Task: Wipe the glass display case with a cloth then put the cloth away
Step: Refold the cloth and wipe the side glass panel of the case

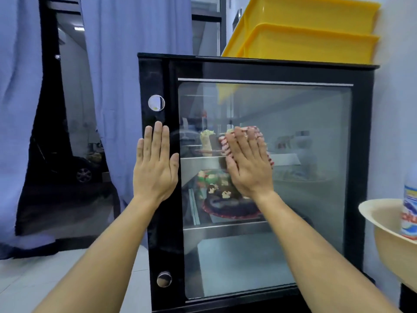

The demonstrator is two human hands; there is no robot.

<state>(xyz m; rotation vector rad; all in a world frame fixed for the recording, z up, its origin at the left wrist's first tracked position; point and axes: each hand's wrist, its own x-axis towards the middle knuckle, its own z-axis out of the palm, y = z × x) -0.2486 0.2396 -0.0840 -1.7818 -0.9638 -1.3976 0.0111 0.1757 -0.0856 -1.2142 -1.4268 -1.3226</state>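
Observation:
A black-framed glass display case (pixel 361 154) stands in front of me, with cakes on its shelves behind the glass door. My right hand (pixel 248 163) lies flat with straight fingers on a red-and-white striped cloth (pixel 224 146), pressing it against the glass near the middle of the pane. My left hand (pixel 155 163) rests flat and open on the black left frame of the door, below the upper round metal knob (pixel 156 103).
Two yellow plastic tubs (pixel 304 39) sit stacked on top of the case. A cream bowl (pixel 388 240) holding a spray bottle (pixel 409 213) stands at the right. Blue curtains (pixel 126 64) hang at the left beside a dark opening. A second knob (pixel 164 279) sits low on the frame.

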